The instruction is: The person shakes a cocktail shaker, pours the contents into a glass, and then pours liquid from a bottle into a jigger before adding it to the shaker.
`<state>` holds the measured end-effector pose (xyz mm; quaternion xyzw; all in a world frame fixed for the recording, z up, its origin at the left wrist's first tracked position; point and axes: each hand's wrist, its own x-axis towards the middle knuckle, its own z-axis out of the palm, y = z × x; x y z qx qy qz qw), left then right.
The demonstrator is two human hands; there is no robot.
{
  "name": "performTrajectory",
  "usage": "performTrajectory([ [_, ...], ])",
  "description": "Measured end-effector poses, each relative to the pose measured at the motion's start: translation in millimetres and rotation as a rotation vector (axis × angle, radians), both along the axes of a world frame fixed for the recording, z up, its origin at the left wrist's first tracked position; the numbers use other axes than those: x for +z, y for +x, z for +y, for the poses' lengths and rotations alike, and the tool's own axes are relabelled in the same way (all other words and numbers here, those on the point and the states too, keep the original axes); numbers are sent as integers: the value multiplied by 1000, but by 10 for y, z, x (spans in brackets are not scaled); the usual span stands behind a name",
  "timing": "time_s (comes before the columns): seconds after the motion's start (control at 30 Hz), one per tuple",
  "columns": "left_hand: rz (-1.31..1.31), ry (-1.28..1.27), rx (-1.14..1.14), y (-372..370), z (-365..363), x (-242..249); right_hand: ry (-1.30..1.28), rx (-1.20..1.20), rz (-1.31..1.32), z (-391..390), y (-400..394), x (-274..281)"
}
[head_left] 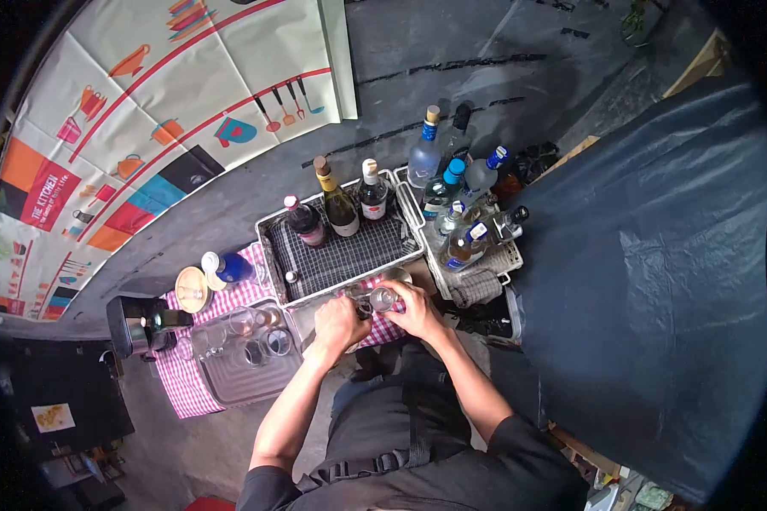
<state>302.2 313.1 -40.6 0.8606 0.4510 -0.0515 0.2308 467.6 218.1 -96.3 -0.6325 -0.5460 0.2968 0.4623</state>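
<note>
Both hands are close together over the pink checked cloth (371, 336), just in front of the wire basket with bottles. My right hand (415, 311) has its fingers wrapped round a small clear glass (383, 299). Close beside it, my left hand (341, 321) is closed, and what it grips is too small and hidden to name. At the left, a clear plastic tray (230, 382) holds several glasses (278, 341).
A white wire basket (348, 294) holds three bottles (340, 205). Right of it stands another basket (513, 257) crowded with bottles. A blue bottle (233, 267), a round wooden item (193, 289) and a black appliance (131, 327) are at the left.
</note>
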Motion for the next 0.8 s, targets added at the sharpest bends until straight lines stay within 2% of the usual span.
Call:
performTrajectory([
  [0.13, 41, 31, 13, 167, 20, -153, 68, 60, -3, 105, 116, -40],
  [0.17, 57, 14, 4, 196, 31, -173, -6, 75, 42, 99, 156, -43],
  [0.37, 75, -14, 12, 317, 54, -303, 17, 127, 64, 180, 282, -122],
  [0.8, 176, -40, -16, 470, 67, -240, -41, 164, 55, 177, 367, -177],
])
